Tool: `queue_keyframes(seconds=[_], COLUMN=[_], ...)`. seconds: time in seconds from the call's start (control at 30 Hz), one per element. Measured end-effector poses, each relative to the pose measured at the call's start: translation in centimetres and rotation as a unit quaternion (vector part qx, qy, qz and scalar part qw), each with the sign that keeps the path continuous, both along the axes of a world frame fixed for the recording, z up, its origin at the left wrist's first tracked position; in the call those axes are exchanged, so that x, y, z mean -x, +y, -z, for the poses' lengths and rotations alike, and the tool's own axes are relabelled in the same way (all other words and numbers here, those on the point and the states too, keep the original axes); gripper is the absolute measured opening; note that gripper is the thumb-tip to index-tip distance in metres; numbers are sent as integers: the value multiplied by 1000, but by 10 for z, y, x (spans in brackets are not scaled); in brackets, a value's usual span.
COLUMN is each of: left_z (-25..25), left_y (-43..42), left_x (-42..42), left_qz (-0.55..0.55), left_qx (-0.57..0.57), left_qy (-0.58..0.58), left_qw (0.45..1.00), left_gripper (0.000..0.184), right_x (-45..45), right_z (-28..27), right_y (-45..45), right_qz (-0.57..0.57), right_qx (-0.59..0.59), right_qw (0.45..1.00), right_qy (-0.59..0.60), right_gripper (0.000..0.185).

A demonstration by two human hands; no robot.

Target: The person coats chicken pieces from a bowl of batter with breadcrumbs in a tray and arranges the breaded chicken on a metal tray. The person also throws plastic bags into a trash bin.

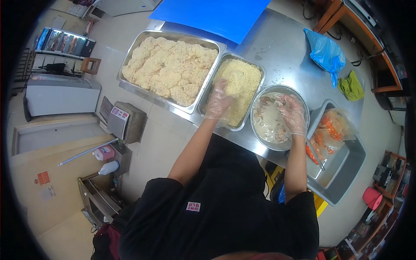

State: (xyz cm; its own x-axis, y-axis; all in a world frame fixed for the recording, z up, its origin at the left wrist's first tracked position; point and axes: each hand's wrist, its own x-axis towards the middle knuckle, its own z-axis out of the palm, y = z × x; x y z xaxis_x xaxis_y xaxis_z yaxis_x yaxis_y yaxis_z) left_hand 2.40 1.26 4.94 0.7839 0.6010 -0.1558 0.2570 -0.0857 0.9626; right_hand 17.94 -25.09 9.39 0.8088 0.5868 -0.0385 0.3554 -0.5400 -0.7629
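My left hand, in a clear plastic glove, is at the left side of a metal tray of yellowish crumbs. Its fingers touch the crumbs, and whether they hold anything is hard to tell. My right hand, gloved too, reaches into a round metal bowl of milky liquid with pieces in it; its fingers are bent and partly hidden. Left of the crumbs, a larger metal tray is filled with crumb-coated pieces.
A grey tub with bagged orange and pale food stands right of the bowl. Behind are a blue bag, a green cloth and a blue board. A scale stands left, off the table.
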Motion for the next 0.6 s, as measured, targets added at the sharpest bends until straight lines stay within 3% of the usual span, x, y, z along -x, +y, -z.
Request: queue_keyframes(seconds=[0.1, 0.2, 0.3, 0.4, 0.5, 0.6], left_z=[-19, 10, 21, 21, 17, 14], left_y=[0, -19, -44, -54, -45, -28], left_x=[-4, 3, 9, 2, -16, -39], left_qz=[60, 97, 111, 172, 173, 173], left_qx=[-151, -314, -402, -421, -481, -436], left_qy=[69, 99, 17, 126, 143, 163], left_qw=[984, 939, 909, 882, 847, 868], left_gripper=[85, 86, 88, 88, 89, 96], right_x=[2, 1, -1, 0, 0, 1], right_z=[-3, -2, 5, 3, -7, -9], right_y=[0, -2, -4, -2, 0, 0], right_qz=[-5, -8, 10, 8, -4, -6], right_qx=[11, -6, -10, -3, -1, 5], right_qw=[1000, 1000, 1000, 1000, 1000, 1000], right_qy=[-13, -23, -13, -25, -3, 0], right_gripper=[39, 38, 38, 38, 38, 38])
